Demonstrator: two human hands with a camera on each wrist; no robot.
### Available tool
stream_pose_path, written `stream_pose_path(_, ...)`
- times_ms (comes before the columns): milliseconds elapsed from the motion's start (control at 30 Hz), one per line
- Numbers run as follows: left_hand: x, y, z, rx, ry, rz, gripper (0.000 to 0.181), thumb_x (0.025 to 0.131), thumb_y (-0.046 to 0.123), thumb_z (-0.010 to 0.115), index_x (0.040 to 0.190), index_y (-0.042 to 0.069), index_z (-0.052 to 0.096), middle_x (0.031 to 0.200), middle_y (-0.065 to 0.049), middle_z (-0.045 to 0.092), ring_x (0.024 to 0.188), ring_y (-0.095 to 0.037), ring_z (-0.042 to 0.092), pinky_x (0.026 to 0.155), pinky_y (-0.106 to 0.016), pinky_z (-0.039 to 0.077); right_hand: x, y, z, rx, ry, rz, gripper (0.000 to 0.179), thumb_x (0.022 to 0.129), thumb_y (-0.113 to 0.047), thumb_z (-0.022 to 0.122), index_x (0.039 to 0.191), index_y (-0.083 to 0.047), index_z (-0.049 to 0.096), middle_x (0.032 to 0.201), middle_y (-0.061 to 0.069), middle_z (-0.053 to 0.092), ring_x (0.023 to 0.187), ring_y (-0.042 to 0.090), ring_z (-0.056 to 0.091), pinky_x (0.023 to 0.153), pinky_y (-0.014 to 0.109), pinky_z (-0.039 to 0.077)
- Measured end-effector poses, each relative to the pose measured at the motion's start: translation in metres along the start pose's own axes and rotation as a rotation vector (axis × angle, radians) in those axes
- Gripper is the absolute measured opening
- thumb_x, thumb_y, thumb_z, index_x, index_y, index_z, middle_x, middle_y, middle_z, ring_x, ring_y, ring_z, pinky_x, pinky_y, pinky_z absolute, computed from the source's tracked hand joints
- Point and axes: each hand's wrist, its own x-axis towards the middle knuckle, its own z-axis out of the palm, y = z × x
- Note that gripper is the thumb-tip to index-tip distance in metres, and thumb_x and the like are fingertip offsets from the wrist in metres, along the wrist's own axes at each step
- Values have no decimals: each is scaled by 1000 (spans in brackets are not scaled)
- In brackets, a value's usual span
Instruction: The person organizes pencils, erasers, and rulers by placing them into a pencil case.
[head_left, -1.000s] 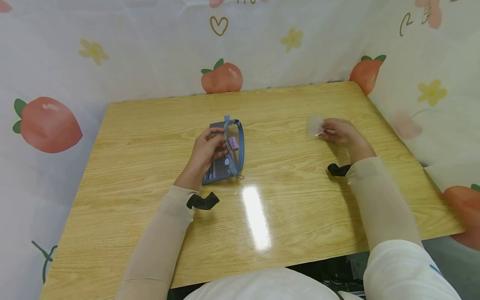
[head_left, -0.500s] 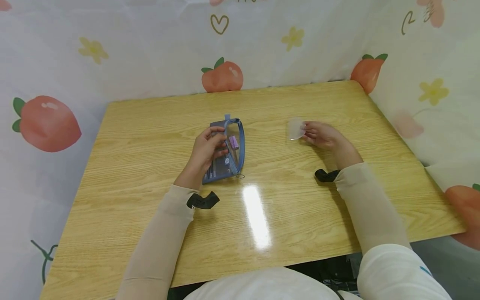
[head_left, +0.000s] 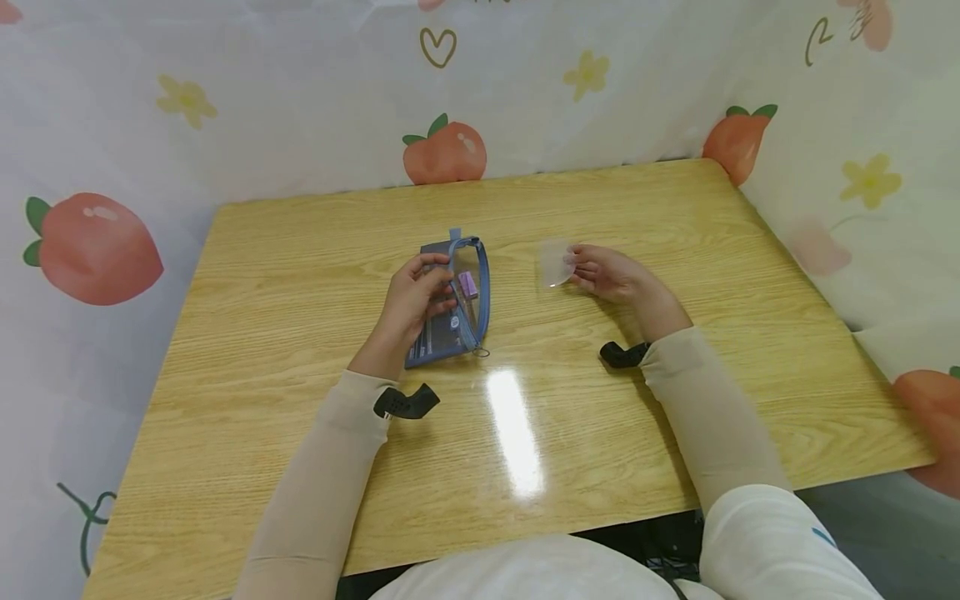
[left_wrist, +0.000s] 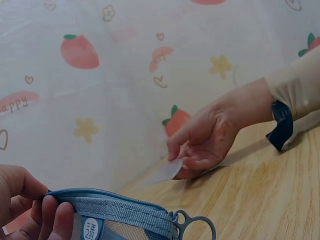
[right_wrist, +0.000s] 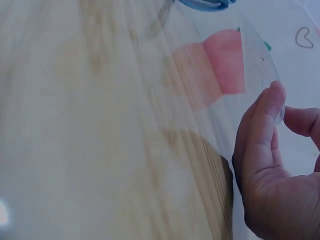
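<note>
A blue zippered mesh pencil case [head_left: 441, 340] lies on the table with its mouth spread apart. Inside shows a small purple block [head_left: 467, 285], its kind unclear. My left hand [head_left: 408, 302] pinches the case's zipper edge, also seen in the left wrist view, where a ring pull hangs from the case [left_wrist: 125, 214]. To the right, my right hand [head_left: 611, 275] holds a clear protractor [head_left: 555, 262] between thumb and fingers, above the table and apart from the case. Fine tick marks run along the protractor's [right_wrist: 257, 57] curved edge in the right wrist view.
The wooden table [head_left: 285, 317] meets a fruit-printed cloth [head_left: 315, 108] at the back and on both sides. A bright light reflection [head_left: 514, 433] shows on its surface. Black wrist mounts [head_left: 405, 402] stick out below both hands.
My right hand has moved left with the protractor, closing much of the gap to the pencil case. The left hand and the case stay where they were.
</note>
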Motion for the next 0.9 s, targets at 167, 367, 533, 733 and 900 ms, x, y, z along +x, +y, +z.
stream_pose_path(167, 0, 0, 0, -4, 1, 5, 23, 83, 4, 59, 105, 8, 58, 87, -7, 50, 64, -13, 54, 58, -30, 56, 5, 4, 13, -5, -26, 8, 23, 90, -3, 51, 113, -7, 46, 102, 7, 52, 84, 15, 53, 67, 19, 51)
stream_pose_path(367, 0, 0, 0, -7, -2, 11, 23, 83, 4, 59, 105, 8, 58, 85, -7, 50, 63, -14, 54, 57, -29, 55, 8, 8, 30, 1, -38, -2, 22, 90, -1, 51, 112, -5, 47, 99, 8, 53, 83, 16, 55, 68, 21, 52)
stream_pose_path(533, 0, 0, 0, -14, -7, 10, 23, 83, 4, 59, 105, 8, 58, 85, -7, 50, 63, -14, 54, 58, -29, 55, 10, 12, 45, -5, -79, 13, 26, 90, 0, 50, 115, -2, 47, 99, 10, 54, 83, 18, 55, 67, 22, 52)
stream_pose_path(733, -1, 1, 1, -6, -1, 6, 22, 83, 5, 59, 105, 8, 58, 86, -7, 50, 65, -16, 54, 61, -31, 56, 11, 19, 65, -61, -153, 4, 30, 92, 2, 45, 122, 1, 40, 101, 12, 52, 83, 18, 56, 67, 24, 53)
stream_pose_path(900, -1, 1, 1, -13, -4, 2, 22, 83, 4, 59, 105, 8, 58, 86, -6, 50, 65, -16, 54, 62, -33, 56, 15, 28, 78, -139, -179, -9, 30, 92, 3, 44, 121, 4, 38, 105, 15, 50, 87, 21, 57, 75, 29, 53)
